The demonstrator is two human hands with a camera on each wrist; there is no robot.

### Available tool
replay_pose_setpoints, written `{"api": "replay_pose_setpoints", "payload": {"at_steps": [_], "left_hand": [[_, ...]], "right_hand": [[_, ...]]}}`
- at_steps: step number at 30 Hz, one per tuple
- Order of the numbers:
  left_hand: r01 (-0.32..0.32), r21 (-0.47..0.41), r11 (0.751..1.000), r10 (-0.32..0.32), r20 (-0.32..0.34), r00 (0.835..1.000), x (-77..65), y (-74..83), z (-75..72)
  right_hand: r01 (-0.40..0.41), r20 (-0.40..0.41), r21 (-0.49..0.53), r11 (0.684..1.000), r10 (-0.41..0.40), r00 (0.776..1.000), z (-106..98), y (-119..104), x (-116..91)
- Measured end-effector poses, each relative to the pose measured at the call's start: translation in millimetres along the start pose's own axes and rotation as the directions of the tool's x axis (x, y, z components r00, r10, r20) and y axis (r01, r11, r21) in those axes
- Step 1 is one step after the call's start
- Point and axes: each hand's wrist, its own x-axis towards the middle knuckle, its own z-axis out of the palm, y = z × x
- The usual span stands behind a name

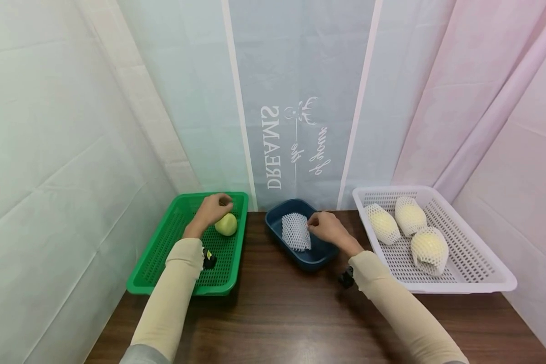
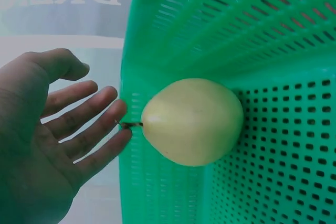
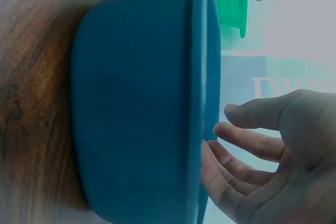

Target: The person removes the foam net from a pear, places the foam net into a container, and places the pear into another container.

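Pear [image 1: 226, 227] could slip back into the green basket [image 1: 205, 291] if the left hand [image 1: 209, 211], its fingers loosely spread, caught only the stem; foam net [image 1: 296, 232] might snag on the blue tub [image 3: 131, 103] if the right hand [image 1: 329, 227], fingers bent, thumb apart, dragged it. The pear lies just below the left fingertips, the net just beside the right
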Motion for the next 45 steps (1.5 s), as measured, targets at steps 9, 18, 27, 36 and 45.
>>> {"api": "replay_pose_setpoints", "payload": {"at_steps": [9, 18, 27, 36, 45], "left_hand": [[-0.034, 0.008, 0.999, 0.034, -0.038, 0.999, -1.6, 8.6, 3.9], [-0.093, -0.014, 0.996, 0.092, -0.066, 0.994, -2.0, 22.1, 9.3], [-0.124, -0.022, 0.992, 0.122, -0.082, 0.989, -0.6, 39.5, 17.4], [-0.177, -0.062, 0.982, 0.171, -0.088, 0.981, 1.0, 53.9, 29.4], [-0.168, -0.049, 0.985, 0.164, -0.080, 0.983, 2.4, 73.5, 35.5]], "right_hand": [[0.002, 0.008, 0.000, 1.000, -0.002, 1.000, -7.8, -3.5, -2.1], [0.020, 0.010, -0.008, 1.000, -0.020, 1.000, -17.0, -7.3, -5.4], [0.051, -0.005, -0.014, 0.999, -0.051, 0.999, -28.0, -4.7, -8.9], [0.058, -0.001, -0.019, 0.998, -0.058, 0.998, -45.2, -2.1, -8.5], [0.085, -0.045, -0.019, 0.996, -0.086, 0.995, -61.8, 4.7, -8.1]]}}
